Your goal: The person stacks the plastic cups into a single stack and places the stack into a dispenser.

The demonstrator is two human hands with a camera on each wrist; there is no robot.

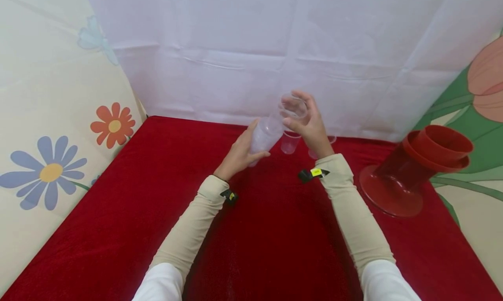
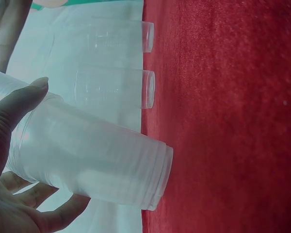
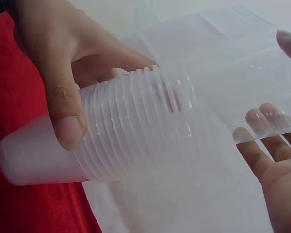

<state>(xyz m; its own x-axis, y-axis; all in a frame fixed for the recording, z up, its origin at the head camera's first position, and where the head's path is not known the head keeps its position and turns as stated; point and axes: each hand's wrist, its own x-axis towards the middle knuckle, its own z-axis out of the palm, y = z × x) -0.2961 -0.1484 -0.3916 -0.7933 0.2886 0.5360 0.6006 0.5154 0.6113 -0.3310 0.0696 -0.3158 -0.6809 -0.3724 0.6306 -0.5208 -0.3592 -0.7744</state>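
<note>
My left hand grips a nested stack of clear plastic cups, tilted with its mouths toward my right hand. In the right wrist view many ridged rims of the stack show, with the left thumb lying across the cups. At the open end of the stack, my right hand holds a single clear cup between thumb and fingers, its wall see-through over the fingertips. Behind the hands, one clear cup stands on the red cloth and another shows in the left wrist view.
A red plastic cylinder with a round base and stepped open top stands on the right of the red-covered table. A white sheet hangs behind. Flower-printed panels flank both sides.
</note>
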